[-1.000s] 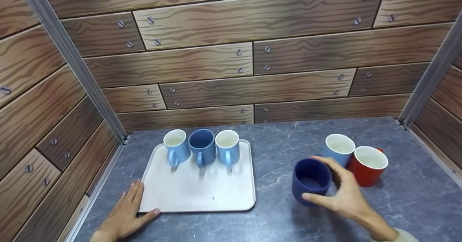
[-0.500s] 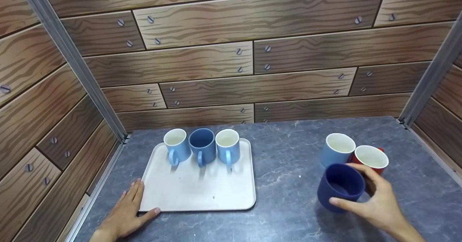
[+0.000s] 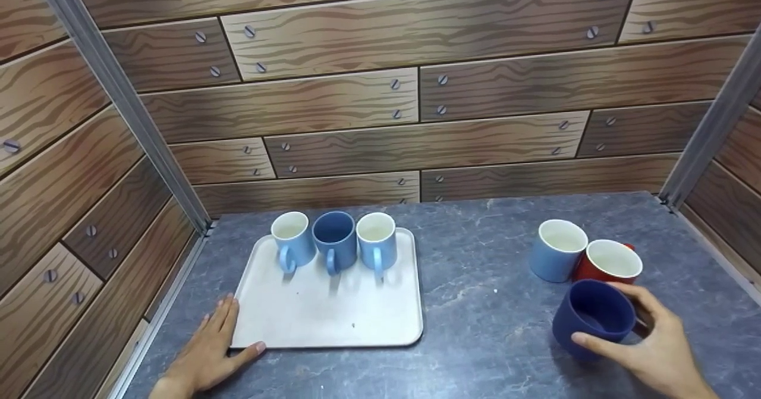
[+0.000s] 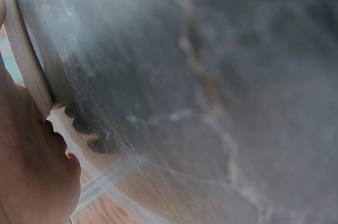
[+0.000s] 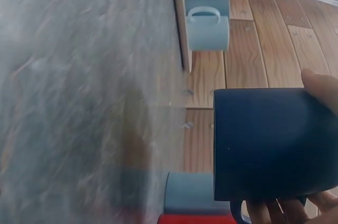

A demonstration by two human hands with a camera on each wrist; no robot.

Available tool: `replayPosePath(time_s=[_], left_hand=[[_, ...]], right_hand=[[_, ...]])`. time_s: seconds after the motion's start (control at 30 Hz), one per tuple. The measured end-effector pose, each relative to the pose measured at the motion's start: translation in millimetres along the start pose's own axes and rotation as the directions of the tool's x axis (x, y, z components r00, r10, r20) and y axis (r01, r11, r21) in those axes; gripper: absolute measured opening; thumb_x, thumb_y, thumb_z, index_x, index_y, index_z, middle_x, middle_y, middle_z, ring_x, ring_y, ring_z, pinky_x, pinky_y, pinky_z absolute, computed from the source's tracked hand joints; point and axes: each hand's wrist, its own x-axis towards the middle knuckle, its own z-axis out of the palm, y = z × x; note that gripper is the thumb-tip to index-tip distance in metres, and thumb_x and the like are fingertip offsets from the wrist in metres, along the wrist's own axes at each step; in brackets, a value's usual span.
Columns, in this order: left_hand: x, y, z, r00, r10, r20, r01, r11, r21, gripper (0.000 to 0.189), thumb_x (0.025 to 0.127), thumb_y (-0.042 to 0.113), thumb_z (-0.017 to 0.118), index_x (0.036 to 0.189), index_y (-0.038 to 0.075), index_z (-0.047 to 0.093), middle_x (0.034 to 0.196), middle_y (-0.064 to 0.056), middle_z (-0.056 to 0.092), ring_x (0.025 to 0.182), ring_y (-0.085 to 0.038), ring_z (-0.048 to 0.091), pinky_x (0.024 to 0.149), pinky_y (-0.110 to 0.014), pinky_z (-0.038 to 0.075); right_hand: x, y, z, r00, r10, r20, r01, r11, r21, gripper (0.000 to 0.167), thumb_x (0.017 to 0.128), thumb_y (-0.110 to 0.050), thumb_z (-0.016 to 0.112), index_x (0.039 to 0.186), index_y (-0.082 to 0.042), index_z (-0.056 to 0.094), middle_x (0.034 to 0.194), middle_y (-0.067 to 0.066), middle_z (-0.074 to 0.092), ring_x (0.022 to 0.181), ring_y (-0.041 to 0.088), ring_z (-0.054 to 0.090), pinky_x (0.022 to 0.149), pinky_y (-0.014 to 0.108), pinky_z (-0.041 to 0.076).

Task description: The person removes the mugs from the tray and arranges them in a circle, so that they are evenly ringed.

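Observation:
My right hand [image 3: 663, 348] holds a dark blue mug [image 3: 585, 327], thumb on its near side and fingers on the far side by the handle. In the right wrist view the mug [image 5: 269, 145] is held off the table. Flat on the table, my left hand [image 3: 205, 348] lies with straight fingers against the left edge of a white tray [image 3: 327, 321]. Along the tray's back stand a light blue mug [image 3: 295, 241], a mid-blue mug [image 3: 335, 241] and another light blue mug [image 3: 377, 244], handles facing me.
Behind the held mug stand a light blue mug [image 3: 553, 259] and, close beside it, a red mug [image 3: 606, 262] with white inside. Wood-patterned walls [image 3: 357, 101] enclose the grey marbled table [image 3: 464, 357] at the back and sides.
My right hand has carried the dark blue mug rightward and nearer to me, now in front of the red mug. The left hand, tray and other mugs have stayed put.

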Motion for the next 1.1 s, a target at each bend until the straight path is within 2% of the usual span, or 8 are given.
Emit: replayPosePath(time_s=[0.27, 0.5, 0.93, 1.1], left_hand=[[-0.4, 1.4, 0.1, 1.0, -0.005, 0.018, 0.005, 1.0, 0.002, 0.116, 0.096, 0.074, 0.061, 0.166, -0.009, 0.02, 0.175, -0.03, 0.018, 0.162, -0.051, 0.017, 0.129, -0.069, 0.018], [0.1, 0.9, 0.4, 1.0, 0.008, 0.006, -0.008, 1.0, 0.025, 0.115, 0.097, 0.073, 0.06, 0.166, -0.01, 0.02, 0.174, -0.031, 0.019, 0.161, -0.052, 0.019, 0.128, -0.07, 0.021], [-0.3, 1.0, 0.0, 1.0, 0.01, -0.002, -0.01, 1.0, 0.022, 0.115, 0.096, 0.072, 0.061, 0.166, -0.009, 0.02, 0.174, -0.031, 0.019, 0.161, -0.052, 0.019, 0.129, -0.069, 0.021], [-0.3, 0.6, 0.3, 1.0, 0.013, -0.011, -0.013, 1.0, 0.021, 0.115, 0.096, 0.072, 0.061, 0.166, -0.009, 0.02, 0.174, -0.03, 0.02, 0.161, -0.052, 0.019, 0.129, -0.069, 0.021]], right_hand=[[-0.2, 21, -10, 0.995, 0.092, -0.031, -0.094, 0.994, -0.057, 0.082, 0.067, -0.002, 0.101, 0.137, -0.003, 0.06, 0.112, -0.029, 0.066, 0.094, -0.009, 0.066, 0.077, 0.007, 0.053], [1.8, 35, -13, 0.993, 0.093, -0.07, -0.099, 0.992, -0.076, 0.082, 0.065, -0.004, 0.103, 0.135, -0.001, 0.06, 0.108, -0.032, 0.064, 0.095, -0.014, 0.063, 0.079, 0.003, 0.049], [8.3, 56, -14, 0.985, 0.151, -0.079, -0.159, 0.982, -0.103, 0.082, 0.068, -0.012, 0.103, 0.135, 0.002, 0.057, 0.102, -0.035, 0.059, 0.094, -0.019, 0.056, 0.08, -0.002, 0.043], [11.6, 59, -14, 0.985, 0.15, -0.086, -0.157, 0.983, -0.093, 0.082, 0.068, -0.01, 0.103, 0.134, 0.003, 0.057, 0.102, -0.035, 0.059, 0.095, -0.02, 0.056, 0.081, -0.002, 0.044]])
